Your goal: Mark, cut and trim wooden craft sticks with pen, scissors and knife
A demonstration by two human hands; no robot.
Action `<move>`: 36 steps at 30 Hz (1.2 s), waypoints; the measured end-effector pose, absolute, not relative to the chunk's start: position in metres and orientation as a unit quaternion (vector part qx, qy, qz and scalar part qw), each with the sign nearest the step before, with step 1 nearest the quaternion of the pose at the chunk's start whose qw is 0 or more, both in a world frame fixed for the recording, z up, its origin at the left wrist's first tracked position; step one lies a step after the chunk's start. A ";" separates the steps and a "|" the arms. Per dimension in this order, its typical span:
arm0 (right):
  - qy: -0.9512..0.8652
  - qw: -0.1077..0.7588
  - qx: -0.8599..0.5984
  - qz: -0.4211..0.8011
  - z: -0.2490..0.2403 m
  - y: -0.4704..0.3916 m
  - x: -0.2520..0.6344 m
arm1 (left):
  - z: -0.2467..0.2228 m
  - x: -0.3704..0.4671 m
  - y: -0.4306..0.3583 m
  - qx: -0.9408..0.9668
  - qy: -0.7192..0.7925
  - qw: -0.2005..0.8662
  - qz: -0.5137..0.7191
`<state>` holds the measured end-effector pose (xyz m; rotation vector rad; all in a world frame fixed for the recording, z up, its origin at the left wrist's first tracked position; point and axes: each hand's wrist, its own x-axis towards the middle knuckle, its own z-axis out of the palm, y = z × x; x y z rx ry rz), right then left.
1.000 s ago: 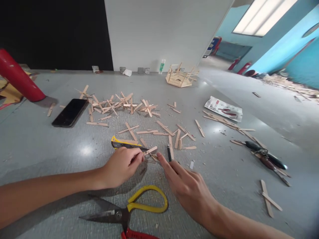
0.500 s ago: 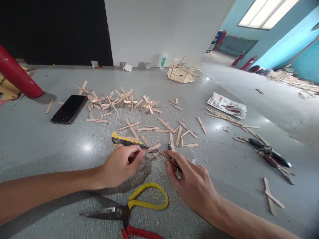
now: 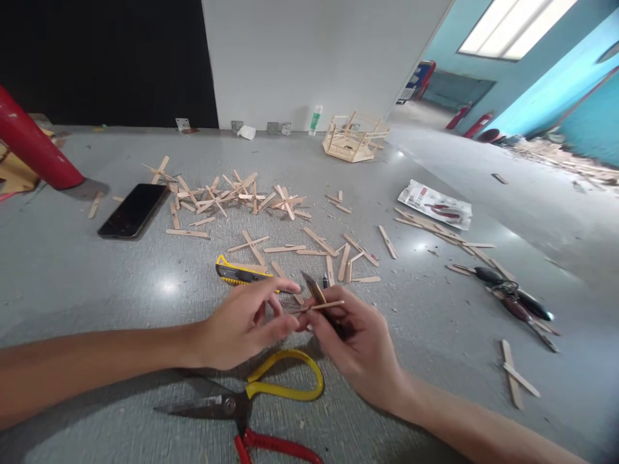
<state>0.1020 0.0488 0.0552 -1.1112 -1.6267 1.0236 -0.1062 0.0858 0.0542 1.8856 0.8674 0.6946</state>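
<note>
My right hand (image 3: pixel 362 348) is closed around a slim tool with a dark pointed tip (image 3: pixel 311 283); I cannot make out its exact kind. Between the same thumb and fingers it pinches a small wooden craft stick piece (image 3: pixel 329 305), seen edge-on. My left hand (image 3: pixel 242 322) is just left of that piece, thumb and forefinger apart, with nothing visible between them. Behind the left hand a yellow and black utility knife (image 3: pixel 236 271) lies on the grey surface. Scissors with one yellow and one red handle (image 3: pixel 285 386) lie open in front of both hands.
Loose and crossed craft sticks (image 3: pixel 285 200) lie scattered beyond the hands. A phone (image 3: pixel 134 211) is at left. Toward the back stand a glue stick (image 3: pixel 315 120) and a wooden stick frame (image 3: pixel 353 142). At right lie a white packet (image 3: pixel 435 205) and dark-handled pliers (image 3: pixel 517 299).
The wooden stick piece has passed from my left fingers to my right hand. The right hand's tool has swung to point up and away. My left fingers have spread apart.
</note>
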 end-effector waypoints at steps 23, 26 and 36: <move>-0.486 0.470 -0.463 0.574 0.058 0.063 0.108 | 0.047 -0.101 0.085 0.839 0.282 0.355 0.302; -0.496 0.455 -0.480 0.562 0.058 0.060 0.107 | 0.038 -0.104 0.083 0.874 0.234 0.278 0.323; -0.506 0.439 -0.472 0.573 0.054 0.056 0.106 | 0.023 -0.109 0.082 0.901 0.192 0.193 0.339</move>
